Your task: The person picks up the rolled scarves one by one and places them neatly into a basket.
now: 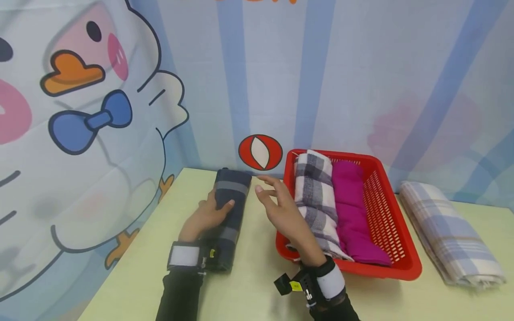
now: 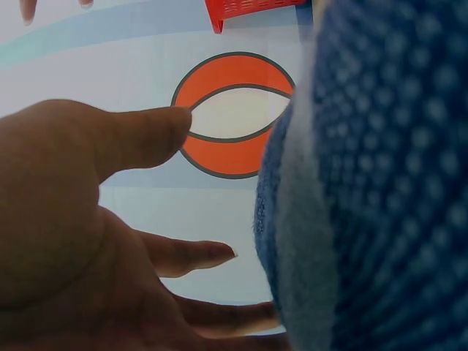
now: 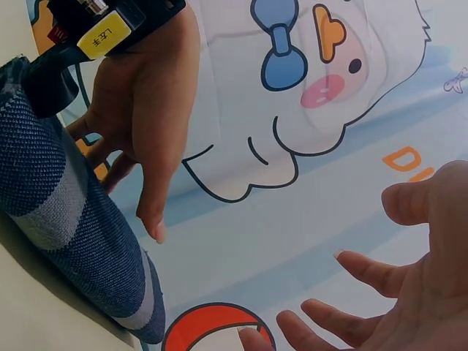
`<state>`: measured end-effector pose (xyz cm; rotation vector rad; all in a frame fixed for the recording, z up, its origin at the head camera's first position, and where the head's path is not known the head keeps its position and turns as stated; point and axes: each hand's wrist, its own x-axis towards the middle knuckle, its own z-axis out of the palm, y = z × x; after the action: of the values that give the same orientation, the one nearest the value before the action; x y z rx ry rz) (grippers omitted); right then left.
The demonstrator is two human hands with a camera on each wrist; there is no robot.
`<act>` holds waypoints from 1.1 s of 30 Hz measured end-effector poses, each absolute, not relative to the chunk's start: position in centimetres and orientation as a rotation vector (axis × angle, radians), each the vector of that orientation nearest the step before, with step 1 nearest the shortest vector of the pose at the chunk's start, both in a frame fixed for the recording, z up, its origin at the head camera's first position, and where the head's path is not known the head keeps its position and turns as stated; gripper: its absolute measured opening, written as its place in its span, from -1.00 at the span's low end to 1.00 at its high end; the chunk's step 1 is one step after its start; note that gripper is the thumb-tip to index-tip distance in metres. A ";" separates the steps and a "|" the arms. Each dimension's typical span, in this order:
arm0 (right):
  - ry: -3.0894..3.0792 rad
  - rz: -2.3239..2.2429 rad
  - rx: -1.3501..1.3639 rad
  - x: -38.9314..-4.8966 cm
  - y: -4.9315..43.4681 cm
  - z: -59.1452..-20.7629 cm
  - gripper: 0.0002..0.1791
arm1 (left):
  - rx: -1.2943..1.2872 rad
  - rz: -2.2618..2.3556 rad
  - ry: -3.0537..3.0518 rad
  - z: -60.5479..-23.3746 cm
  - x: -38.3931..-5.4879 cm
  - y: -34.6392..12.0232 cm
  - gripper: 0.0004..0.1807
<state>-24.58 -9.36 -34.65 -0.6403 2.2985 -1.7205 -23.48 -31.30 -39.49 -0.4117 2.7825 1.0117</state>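
Note:
A long folded dark blue cloth with grey stripes lies on the table in the head view. My left hand is at its left side, with the thumb spread out. In the left wrist view the left thumb stands apart from the blue cloth, while some fingertips reach its edge; whether they touch it is hard to tell. My right hand hovers between the blue cloth and the red basket. Its fingers are spread and loosely bent, with nothing in them.
Inside the basket, a black-and-white checked cloth and a magenta cloth lie side by side. A folded pale blue and cream plaid cloth with fringe rests right of the basket on the pale yellow table. A printed backdrop hangs behind.

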 end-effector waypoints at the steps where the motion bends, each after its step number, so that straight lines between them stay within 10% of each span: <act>1: 2.298 -1.717 -0.632 -24.6 -9.3 -34.6 -0.50 | -0.419 0.999 2.773 -39.5 -23.5 -31.3 -0.04; 33: 2.305 -1.688 -0.639 -24.9 -8.7 -34.4 -0.46 | -0.402 0.851 2.760 -40.5 -23.5 -31.0 0.04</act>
<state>-24.86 -8.68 -34.41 -0.6392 2.3048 -1.6877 -23.50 -31.01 -40.48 -0.4017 2.7603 0.8506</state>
